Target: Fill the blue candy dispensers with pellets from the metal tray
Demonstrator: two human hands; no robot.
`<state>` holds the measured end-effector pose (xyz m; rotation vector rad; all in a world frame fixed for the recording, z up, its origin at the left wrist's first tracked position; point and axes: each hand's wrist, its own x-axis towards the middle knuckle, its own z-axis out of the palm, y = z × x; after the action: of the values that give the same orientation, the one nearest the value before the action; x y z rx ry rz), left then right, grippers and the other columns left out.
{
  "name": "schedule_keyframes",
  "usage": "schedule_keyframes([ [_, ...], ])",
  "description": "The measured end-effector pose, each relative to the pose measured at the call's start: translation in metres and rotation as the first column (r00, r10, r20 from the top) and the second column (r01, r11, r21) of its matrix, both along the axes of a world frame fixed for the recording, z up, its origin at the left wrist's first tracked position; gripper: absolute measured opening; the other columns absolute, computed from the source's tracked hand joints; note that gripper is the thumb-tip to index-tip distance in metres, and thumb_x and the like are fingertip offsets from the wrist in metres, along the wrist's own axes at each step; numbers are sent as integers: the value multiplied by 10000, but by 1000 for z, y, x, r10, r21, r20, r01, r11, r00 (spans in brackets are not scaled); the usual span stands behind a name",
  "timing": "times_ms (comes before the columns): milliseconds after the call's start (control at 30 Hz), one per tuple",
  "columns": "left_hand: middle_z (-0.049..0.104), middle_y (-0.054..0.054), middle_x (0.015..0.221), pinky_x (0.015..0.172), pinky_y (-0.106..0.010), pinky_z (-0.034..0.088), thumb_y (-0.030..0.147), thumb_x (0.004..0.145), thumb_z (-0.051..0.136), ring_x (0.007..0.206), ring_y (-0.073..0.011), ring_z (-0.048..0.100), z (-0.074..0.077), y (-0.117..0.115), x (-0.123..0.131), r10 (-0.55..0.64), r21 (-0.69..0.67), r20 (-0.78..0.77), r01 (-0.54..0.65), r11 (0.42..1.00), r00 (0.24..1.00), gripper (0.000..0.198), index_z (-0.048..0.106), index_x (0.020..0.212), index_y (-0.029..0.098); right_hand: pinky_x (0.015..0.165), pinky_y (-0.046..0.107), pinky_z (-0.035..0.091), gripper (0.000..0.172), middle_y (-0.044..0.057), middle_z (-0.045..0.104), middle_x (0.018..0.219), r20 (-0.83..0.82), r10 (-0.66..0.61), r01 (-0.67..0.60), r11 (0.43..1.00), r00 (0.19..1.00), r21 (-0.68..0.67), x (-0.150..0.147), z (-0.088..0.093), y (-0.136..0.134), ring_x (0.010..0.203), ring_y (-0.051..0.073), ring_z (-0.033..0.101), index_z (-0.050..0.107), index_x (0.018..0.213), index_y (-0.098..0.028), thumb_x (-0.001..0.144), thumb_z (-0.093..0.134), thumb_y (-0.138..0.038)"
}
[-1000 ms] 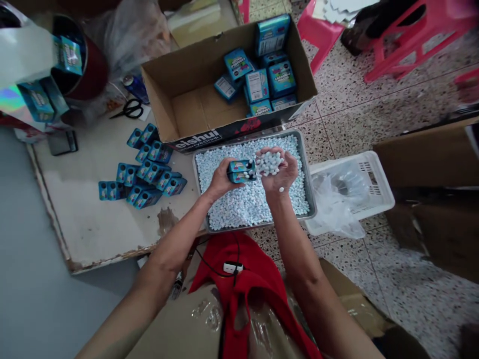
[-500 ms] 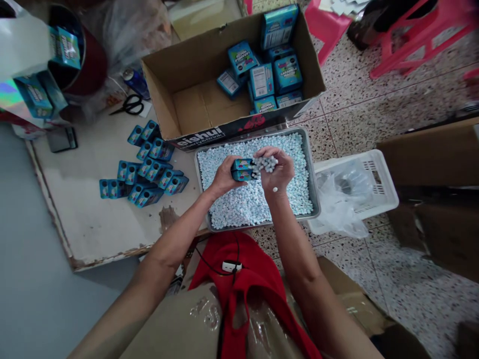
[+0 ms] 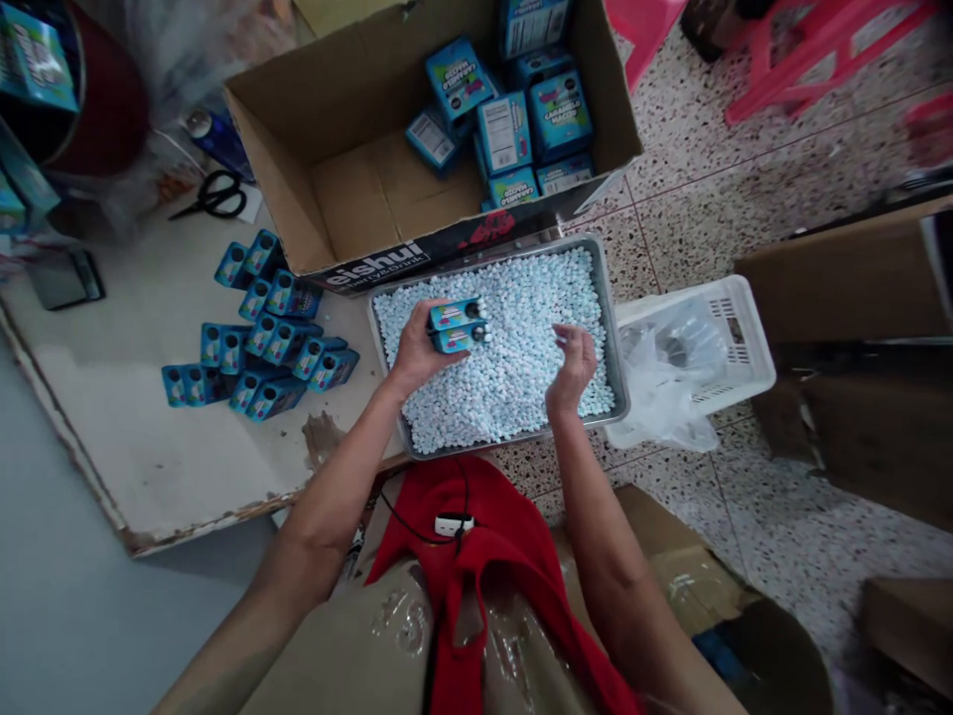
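My left hand [image 3: 418,350] is closed around two small blue candy boxes [image 3: 456,328], held side by side above the tray. Their open ends point right, and a few pale candies show at the openings. My right hand [image 3: 572,369] hovers over the right part of the tray, fingers loosely bent and apart, with no candies visible in it. Beneath both hands lies a metal tray [image 3: 623,382] filled with small pale blue and white candies [image 3: 506,397]. Several more small blue boxes [image 3: 279,338] with round holes in their ends lie on the table to the left.
Beyond the tray stands a cardboard carton [image 3: 335,169] holding several larger blue packs [image 3: 560,114]. Scissors [image 3: 215,196] and a blue can [image 3: 215,139] lie left of it. A white plastic basket [image 3: 748,338] with clear bags sits at the right. Pink stools [image 3: 804,60] stand on the floor.
My right hand has moved right, away from the box openings, and the heap of candies it held is gone from it. My left hand still holds the two boxes.
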<state>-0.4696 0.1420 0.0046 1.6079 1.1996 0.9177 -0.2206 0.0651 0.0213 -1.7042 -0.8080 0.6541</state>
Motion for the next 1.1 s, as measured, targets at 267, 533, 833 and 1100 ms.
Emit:
schedule_keyframes([
  [267, 732, -65, 1172, 982, -499, 594, 609, 577, 991, 1073, -300, 730, -15, -19, -28, 96, -182, 51, -85, 980, 994, 905, 567, 1302, 271, 1353, 605, 231, 535, 178, 567, 1552, 192, -121, 167, 956, 974, -242, -13, -67, -37, 1549, 299, 436, 646, 1352, -223, 989, 490, -584],
  [533, 723, -69, 1228, 1006, -527, 602, 535, 621, 992, 1089, -295, 731, -30, -29, 6, 172, -206, 30, -162, 965, 985, 839, 564, 1296, 280, 1231, 516, 479, 648, 126, 644, 1451, -31, -257, 249, 955, 966, -160, -64, -71, -7, 1454, 267, 558, 619, 1338, -245, 786, 814, -525],
  [833, 694, -80, 1282, 1072, -473, 535, 238, 688, 937, 1209, -325, 663, 20, -2, -6, 56, 56, -240, -44, 997, 969, 674, 607, 1275, 257, 851, 533, 661, 487, 26, 726, 731, -902, -113, -56, 987, 416, -150, -55, -42, 26, 939, 325, 779, 624, 830, -274, 675, 722, -725],
  [1100, 722, -61, 1237, 1065, -458, 533, 223, 706, 868, 1168, -309, 683, 42, 13, -16, -204, 88, -283, 237, 967, 937, 566, 665, 1234, 255, 871, 425, 599, 340, 50, 709, 855, -813, 110, 22, 989, 571, 149, -73, 61, 46, 938, 245, 718, 605, 732, -261, 826, 615, -588],
])
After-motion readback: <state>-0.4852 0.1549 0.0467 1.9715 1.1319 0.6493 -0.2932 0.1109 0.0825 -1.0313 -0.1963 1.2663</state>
